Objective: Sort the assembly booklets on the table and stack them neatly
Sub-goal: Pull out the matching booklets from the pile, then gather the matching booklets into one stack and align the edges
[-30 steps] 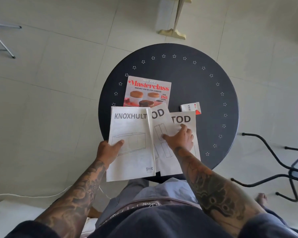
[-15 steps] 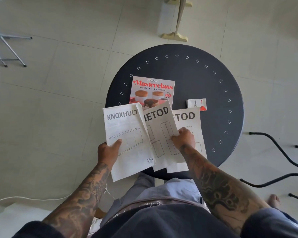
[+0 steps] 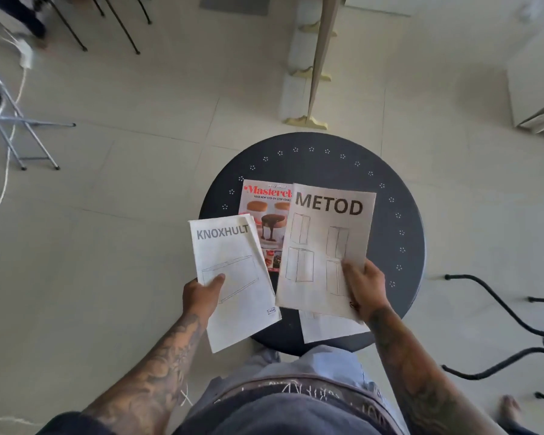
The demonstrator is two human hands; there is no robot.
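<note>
The left hand (image 3: pixel 203 293) pinches the KNOXHULT booklet (image 3: pixel 233 277) at its lower left edge, thumb on the cover, and holds it lifted beyond the near left edge of the round dark table (image 3: pixel 402 309). A second sheet edge peeks out along its right side, so it may be more than one booklet; the view does not settle that. The right hand (image 3: pixel 363 288) grips the METOD booklet (image 3: pixel 324 249) near its lower right corner, thumb on top, raised above the middle of the tabletop. Beneath it, at the near edge, the corner of another white booklet (image 3: pixel 330 329) lies flat. A Masterclass cookbook (image 3: pixel 264 221) lies toward the far left of the tabletop, partly covered by both lifted booklets.

These booklets are thin, light paper: they will sag and fan if held by one corner, and loose covers slide over each other. A hold along the spine edge, or flat support underneath, should keep each square for stacking; tapping the edges on the tabletop would align them.
</note>
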